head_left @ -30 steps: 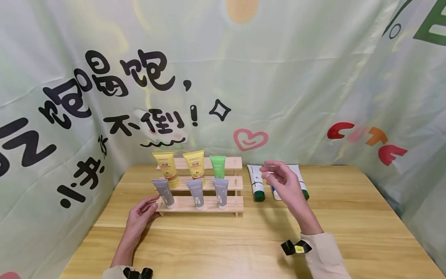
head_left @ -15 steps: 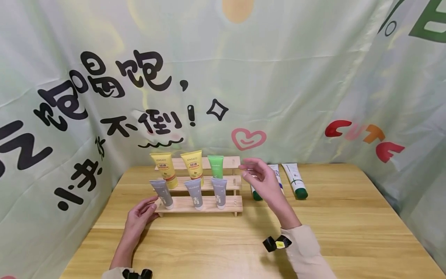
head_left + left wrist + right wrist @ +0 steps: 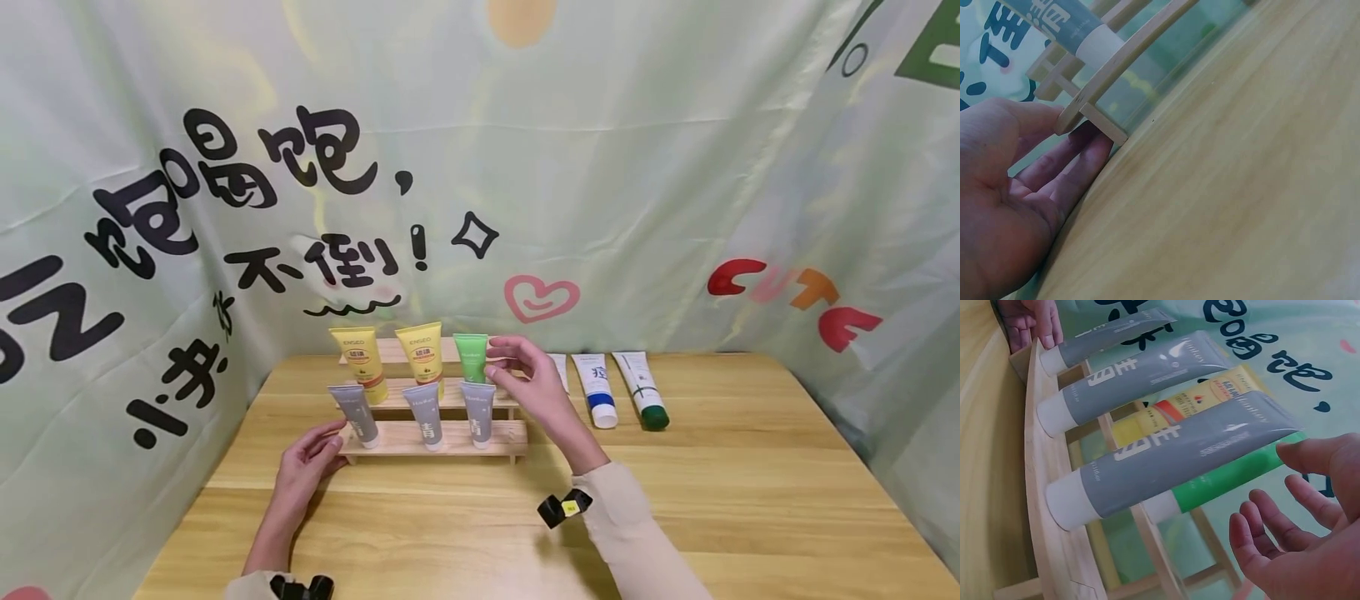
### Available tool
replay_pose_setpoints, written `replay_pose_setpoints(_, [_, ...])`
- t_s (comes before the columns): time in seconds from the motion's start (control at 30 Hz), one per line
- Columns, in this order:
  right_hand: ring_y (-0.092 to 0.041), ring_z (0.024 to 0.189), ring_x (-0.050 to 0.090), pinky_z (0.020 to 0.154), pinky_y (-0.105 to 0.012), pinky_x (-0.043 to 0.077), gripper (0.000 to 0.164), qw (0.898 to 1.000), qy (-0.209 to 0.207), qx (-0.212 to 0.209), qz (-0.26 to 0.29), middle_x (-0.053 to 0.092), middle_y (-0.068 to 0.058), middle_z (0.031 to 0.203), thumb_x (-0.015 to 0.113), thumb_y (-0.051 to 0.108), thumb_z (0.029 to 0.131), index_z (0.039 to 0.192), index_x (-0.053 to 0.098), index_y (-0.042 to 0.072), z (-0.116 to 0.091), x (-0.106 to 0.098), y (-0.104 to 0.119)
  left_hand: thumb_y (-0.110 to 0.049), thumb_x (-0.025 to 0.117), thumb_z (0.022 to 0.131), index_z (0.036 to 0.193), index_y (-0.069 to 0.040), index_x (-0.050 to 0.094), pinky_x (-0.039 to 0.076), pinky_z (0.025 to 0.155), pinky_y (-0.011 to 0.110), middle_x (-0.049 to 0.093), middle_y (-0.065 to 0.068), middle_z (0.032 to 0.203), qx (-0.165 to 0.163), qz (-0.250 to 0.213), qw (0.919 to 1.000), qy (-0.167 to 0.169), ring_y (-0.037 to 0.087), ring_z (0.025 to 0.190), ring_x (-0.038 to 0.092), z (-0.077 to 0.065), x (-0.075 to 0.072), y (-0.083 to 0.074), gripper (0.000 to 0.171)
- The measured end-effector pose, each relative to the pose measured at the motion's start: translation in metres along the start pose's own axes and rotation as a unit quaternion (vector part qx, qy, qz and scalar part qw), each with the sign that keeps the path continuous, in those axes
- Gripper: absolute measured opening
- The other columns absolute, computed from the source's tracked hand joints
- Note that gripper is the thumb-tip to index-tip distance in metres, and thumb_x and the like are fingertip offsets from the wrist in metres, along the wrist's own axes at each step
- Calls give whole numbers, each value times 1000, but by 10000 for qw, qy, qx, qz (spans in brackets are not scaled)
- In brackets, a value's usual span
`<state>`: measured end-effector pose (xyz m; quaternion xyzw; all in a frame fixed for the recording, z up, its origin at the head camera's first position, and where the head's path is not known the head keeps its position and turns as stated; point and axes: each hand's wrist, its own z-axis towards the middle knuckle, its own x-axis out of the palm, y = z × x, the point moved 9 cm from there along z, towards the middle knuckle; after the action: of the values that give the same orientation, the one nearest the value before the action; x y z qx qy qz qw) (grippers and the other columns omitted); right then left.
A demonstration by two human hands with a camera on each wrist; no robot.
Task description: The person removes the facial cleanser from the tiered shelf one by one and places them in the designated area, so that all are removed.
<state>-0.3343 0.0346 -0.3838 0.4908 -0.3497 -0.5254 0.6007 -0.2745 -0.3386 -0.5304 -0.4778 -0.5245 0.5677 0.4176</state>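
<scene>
Green plastic tube (image 3: 471, 357) cap-down on stepped wooden rack (image 3: 510, 435), middle tier, near right edge. Right hand (image 3: 531, 382), fingers parted, beside it; left hand (image 3: 303, 467) grips near-left corner. Sideways brush could topple tube.

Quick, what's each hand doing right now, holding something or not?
Left hand: closed on the end of the wooden rack.
Right hand: open beside the green tube; whether touching, unclear.

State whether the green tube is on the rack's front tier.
No, the green tube stands behind the front tier, which holds three grey tubes.
</scene>
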Motion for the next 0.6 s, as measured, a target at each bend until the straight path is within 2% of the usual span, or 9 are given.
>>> replay_pose_setpoints(0.17, [-29, 110, 62, 90, -29, 54, 38, 9999, -56, 104, 5, 68, -15, 121, 73, 8, 96, 132, 61, 6, 5, 2, -9, -17, 64, 104, 141, 2, 57, 62, 86, 29, 69, -3, 114, -23, 22, 10000, -26, 9, 98, 68, 0, 1, 0, 42])
replay_pose_setpoints(0.47, [-31, 103, 65, 96, -33, 54, 39, 9996, -212, 198, -32, 69, -21, 113, 76, -5, 90, 126, 62, -1, 9, 8, -19, -17, 65, 103, 140, 2, 57, 62, 86, 29, 69, -3, 113, 12, 3, 10000, -21, 9, 97, 68, 0, 1, -3, 43])
replay_pose_setpoints(0.6, [-29, 102, 65, 97, -35, 55, 39, 9989, -300, 340, -127, 71, -17, 111, 78, -4, 88, 124, 64, 1, 10, 10, -21, -16, 65, 103, 140, 4, 56, 62, 85, 29, 69, -1, 113, 5, -57, 10000, -12, 9, 97, 68, -1, 2, -3, 43])
